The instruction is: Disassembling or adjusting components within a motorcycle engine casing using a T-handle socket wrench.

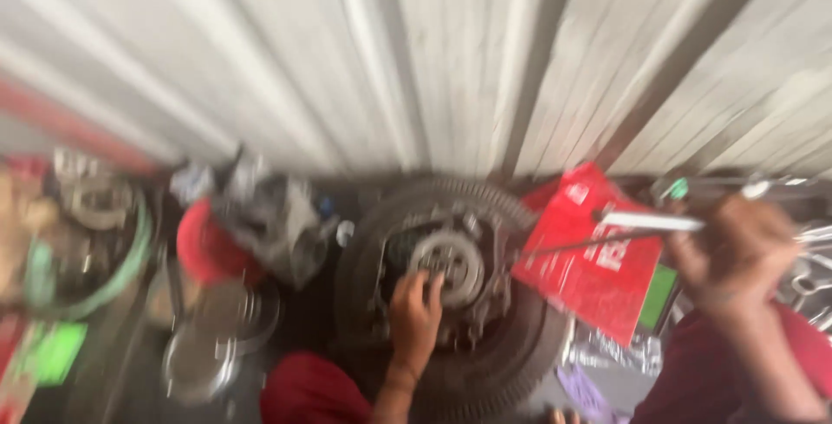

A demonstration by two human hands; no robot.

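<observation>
On the tyre-ringed metal hub (pixel 446 264), left hand (pixel 414 316), grip released; right hand (pixel 737 255) grasping a T-shaped tool (pixel 646 223).

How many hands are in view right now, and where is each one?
2. The left hand rests on the metal hub inside the tire. The right hand is raised at right, gripping a slim metal tool. Blur may hide others.

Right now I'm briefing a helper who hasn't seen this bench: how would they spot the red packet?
Start at the big dark tyre lying flat below the corrugated wall. Just right of it, the red packet lies tilted, under the long metal tool held by the right hand. It is the only flat red rectangle.
</observation>
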